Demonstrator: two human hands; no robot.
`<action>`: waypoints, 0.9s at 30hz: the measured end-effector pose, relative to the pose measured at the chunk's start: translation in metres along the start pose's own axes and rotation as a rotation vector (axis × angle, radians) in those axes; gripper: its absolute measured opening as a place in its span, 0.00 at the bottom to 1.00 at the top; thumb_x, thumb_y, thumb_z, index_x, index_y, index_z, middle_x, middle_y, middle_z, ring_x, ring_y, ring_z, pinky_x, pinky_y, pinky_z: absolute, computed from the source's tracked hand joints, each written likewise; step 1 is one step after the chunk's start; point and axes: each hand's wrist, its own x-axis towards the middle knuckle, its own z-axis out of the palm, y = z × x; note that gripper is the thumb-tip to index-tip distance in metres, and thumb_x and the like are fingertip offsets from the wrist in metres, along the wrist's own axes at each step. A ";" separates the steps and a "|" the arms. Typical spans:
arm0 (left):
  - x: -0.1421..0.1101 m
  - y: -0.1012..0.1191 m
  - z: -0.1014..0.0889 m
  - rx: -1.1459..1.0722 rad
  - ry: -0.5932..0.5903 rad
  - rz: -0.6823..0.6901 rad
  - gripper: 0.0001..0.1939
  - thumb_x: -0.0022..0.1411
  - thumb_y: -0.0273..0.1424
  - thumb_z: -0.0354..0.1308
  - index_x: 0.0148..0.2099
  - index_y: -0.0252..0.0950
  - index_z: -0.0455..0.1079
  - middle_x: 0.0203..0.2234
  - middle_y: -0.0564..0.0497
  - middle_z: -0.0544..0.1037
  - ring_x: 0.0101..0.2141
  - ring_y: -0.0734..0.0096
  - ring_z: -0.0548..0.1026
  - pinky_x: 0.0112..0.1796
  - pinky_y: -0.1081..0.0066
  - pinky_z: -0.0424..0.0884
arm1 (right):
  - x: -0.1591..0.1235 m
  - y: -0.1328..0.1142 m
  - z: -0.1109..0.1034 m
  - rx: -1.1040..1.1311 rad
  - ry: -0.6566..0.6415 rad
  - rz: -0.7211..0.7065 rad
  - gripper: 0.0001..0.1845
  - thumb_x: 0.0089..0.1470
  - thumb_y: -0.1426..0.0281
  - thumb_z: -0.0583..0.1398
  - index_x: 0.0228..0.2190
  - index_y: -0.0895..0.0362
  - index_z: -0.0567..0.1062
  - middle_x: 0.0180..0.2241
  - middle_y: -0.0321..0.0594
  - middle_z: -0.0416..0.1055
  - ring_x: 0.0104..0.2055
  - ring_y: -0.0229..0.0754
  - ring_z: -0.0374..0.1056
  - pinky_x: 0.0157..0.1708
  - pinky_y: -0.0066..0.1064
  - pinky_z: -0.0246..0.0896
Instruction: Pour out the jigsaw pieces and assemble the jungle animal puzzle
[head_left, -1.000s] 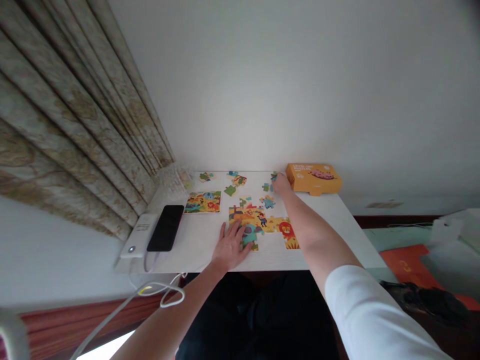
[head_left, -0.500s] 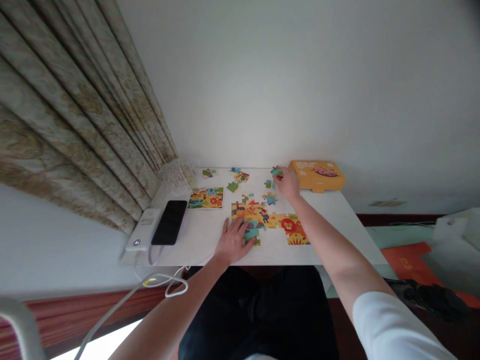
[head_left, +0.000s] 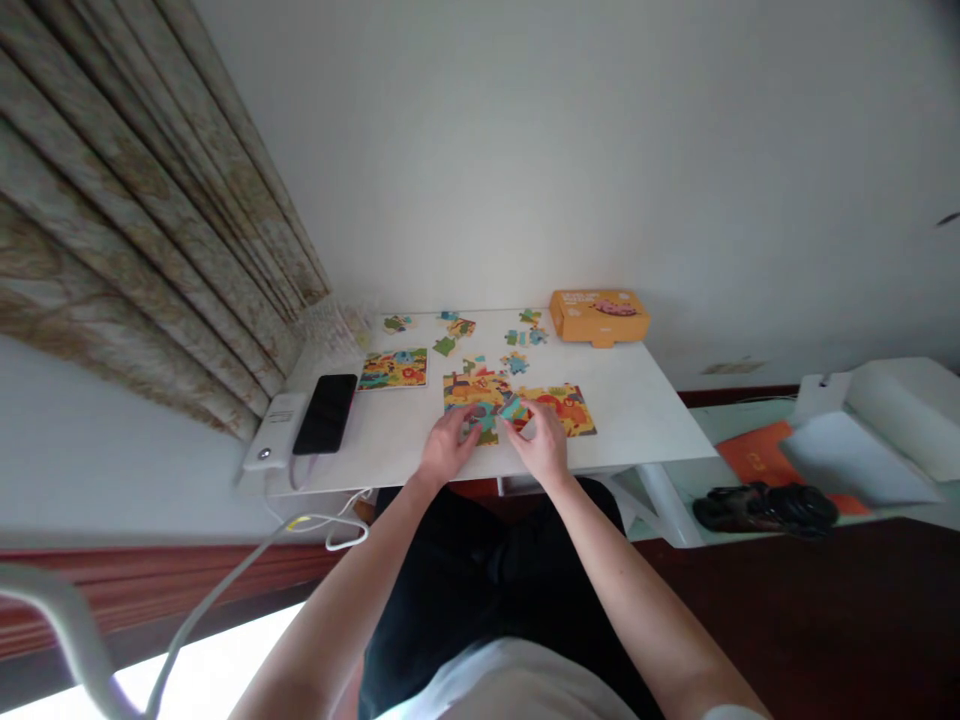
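Near the table's front edge lies a partly joined jigsaw puzzle (head_left: 469,387) with yellow, orange and teal animal pictures. My left hand (head_left: 446,445) rests at its lower left, thumb and fingers apart around a teal section. My right hand (head_left: 545,445) pinches a teal and red puzzle piece (head_left: 514,409) just right of that section, over a gap. On the right, the puzzle's lion section (head_left: 571,408) reaches past my right fingers. Just behind the puzzle is a loose light-blue piece (head_left: 515,363).
Loose puzzle pieces (head_left: 445,345) are scattered toward the wall. A picture card (head_left: 394,369), black phone (head_left: 325,414) and white power bank-like box (head_left: 276,430) lie left. An orange puzzle box (head_left: 600,318) stands back right. A white cable (head_left: 217,590) hangs off the left side.
My right hand has come from the back right to the front of the puzzle, bringing a piece with it. My left hand stays on the puzzle. The camera view has shifted.
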 end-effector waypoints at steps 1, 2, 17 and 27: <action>-0.002 0.006 0.005 -0.094 0.025 -0.049 0.17 0.71 0.38 0.55 0.58 0.39 0.70 0.46 0.44 0.81 0.46 0.61 0.80 0.49 0.61 0.77 | -0.005 -0.003 0.001 0.007 0.003 -0.004 0.19 0.65 0.58 0.59 0.52 0.54 0.74 0.47 0.51 0.78 0.52 0.54 0.74 0.55 0.49 0.69; -0.004 0.014 0.010 -0.182 0.048 -0.097 0.17 0.71 0.39 0.55 0.58 0.39 0.70 0.44 0.45 0.82 0.43 0.63 0.81 0.46 0.63 0.77 | -0.009 -0.006 0.001 0.015 0.002 -0.010 0.19 0.65 0.59 0.59 0.53 0.54 0.74 0.48 0.51 0.78 0.52 0.54 0.74 0.55 0.49 0.69; 0.011 0.011 0.001 -0.335 0.188 -0.382 0.13 0.61 0.30 0.60 0.48 0.35 0.78 0.31 0.51 0.82 0.30 0.70 0.78 0.36 0.70 0.76 | 0.004 0.006 -0.007 0.019 -0.179 -0.063 0.17 0.66 0.56 0.59 0.49 0.53 0.77 0.49 0.49 0.78 0.54 0.52 0.72 0.58 0.46 0.65; 0.008 -0.009 -0.027 0.028 -0.021 -0.322 0.15 0.62 0.26 0.59 0.50 0.39 0.81 0.39 0.48 0.85 0.36 0.64 0.81 0.45 0.66 0.77 | 0.010 0.037 0.013 -0.203 -0.303 -0.019 0.23 0.66 0.54 0.57 0.56 0.53 0.76 0.62 0.50 0.71 0.65 0.58 0.62 0.66 0.57 0.48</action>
